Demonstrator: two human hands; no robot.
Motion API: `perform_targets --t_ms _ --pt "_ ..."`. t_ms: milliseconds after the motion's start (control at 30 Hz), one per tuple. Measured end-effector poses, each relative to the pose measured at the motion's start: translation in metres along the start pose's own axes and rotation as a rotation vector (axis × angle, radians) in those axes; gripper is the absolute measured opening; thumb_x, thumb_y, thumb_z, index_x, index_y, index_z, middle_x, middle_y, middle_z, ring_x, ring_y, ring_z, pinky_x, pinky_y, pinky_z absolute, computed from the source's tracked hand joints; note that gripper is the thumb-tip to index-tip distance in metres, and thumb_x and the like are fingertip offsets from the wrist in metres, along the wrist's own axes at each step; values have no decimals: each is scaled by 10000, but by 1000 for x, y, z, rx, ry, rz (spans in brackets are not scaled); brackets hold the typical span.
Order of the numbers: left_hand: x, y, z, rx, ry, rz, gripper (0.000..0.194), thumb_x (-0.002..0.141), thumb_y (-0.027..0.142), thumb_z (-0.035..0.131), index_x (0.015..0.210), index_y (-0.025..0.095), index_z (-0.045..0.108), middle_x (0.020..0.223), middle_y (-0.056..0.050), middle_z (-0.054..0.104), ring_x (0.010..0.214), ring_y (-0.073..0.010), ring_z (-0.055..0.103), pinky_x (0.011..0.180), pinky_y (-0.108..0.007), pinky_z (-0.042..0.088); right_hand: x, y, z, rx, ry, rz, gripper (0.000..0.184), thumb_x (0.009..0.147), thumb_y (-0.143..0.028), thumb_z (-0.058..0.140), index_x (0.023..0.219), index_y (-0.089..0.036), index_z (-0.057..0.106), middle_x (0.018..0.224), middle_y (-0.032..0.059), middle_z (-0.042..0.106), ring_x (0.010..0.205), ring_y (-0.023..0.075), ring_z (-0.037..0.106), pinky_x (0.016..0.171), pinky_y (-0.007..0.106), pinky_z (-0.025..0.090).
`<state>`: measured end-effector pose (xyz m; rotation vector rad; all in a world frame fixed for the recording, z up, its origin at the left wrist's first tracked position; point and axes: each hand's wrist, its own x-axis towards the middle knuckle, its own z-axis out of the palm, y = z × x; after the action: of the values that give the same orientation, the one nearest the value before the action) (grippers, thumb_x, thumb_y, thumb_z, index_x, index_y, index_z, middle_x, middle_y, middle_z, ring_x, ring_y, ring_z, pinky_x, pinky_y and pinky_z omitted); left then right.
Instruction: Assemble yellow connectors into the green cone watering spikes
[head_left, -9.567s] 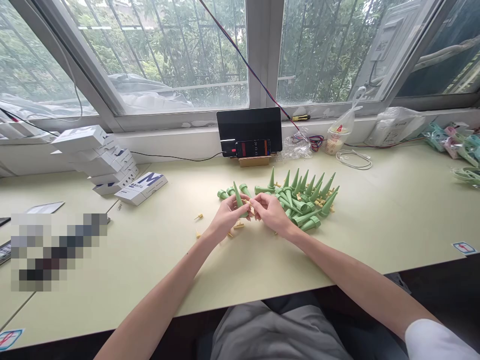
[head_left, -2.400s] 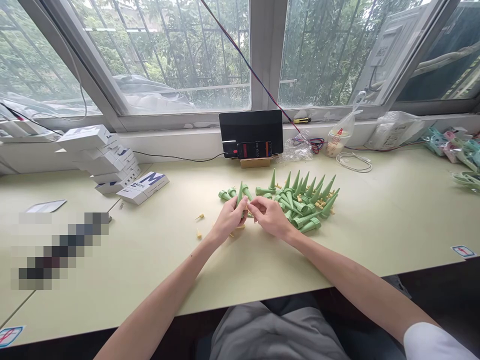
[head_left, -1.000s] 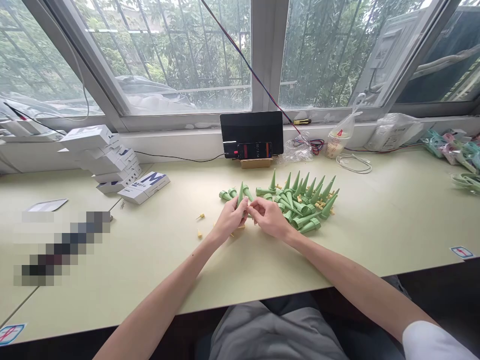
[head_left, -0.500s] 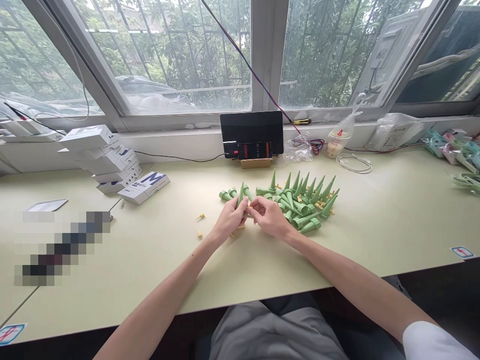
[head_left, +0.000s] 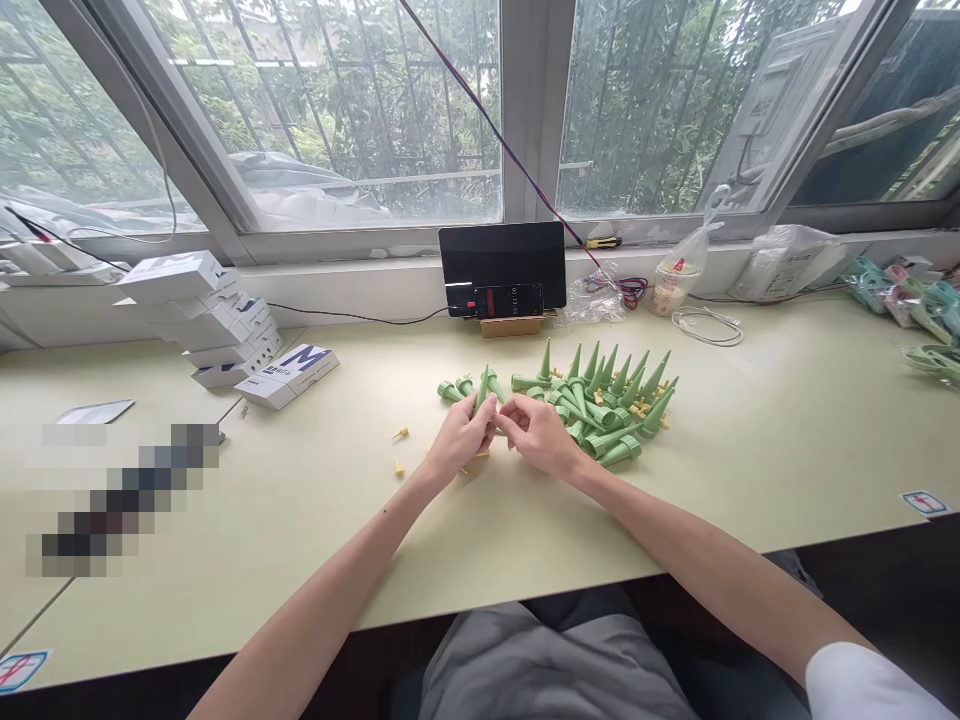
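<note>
My left hand [head_left: 463, 437] is closed around a green watering spike [head_left: 482, 388], a hollow plastic cone with its tip pointing up. Close against it, my right hand [head_left: 541, 432] pinches with thumb and forefinger at the spike's lower end; what lies between those fingertips is too small and covered to make out. Just beyond my left hand lie a few more green spikes [head_left: 450, 391]. To the right of my right hand spreads a pile of green spikes [head_left: 600, 418], with several standing upright on yellow bases. Small yellow plugs [head_left: 399, 468] lie left of my left hand, some partly hidden under it.
A phone [head_left: 510, 301] leans on a dark tablet [head_left: 502, 255] at the back. White boxes [head_left: 176, 275] are stacked at the left, with one box [head_left: 289, 377] lying nearer. A bagged cup [head_left: 670, 285], a coiled white cable [head_left: 709, 328] and wrapped items [head_left: 892, 290] stand toward the right.
Both hands stay almost where they were, with the fingertips shifting only slightly at the spike's lower end. The view has moved a tiny bit.
</note>
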<state>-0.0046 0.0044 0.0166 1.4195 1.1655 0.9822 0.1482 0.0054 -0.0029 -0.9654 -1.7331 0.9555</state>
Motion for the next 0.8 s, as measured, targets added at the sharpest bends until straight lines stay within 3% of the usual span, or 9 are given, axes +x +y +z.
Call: perform_targets --t_ms 800 --pt "1 0 0 7 -17 17 416 905 522 530 696 199 374 544 49 431 438 -56 323 411 -190 268 1 2 0 -38 -17 -18 236 928 -360 558 764 -191 578 595 -18 614 479 109 514 507 246 405"
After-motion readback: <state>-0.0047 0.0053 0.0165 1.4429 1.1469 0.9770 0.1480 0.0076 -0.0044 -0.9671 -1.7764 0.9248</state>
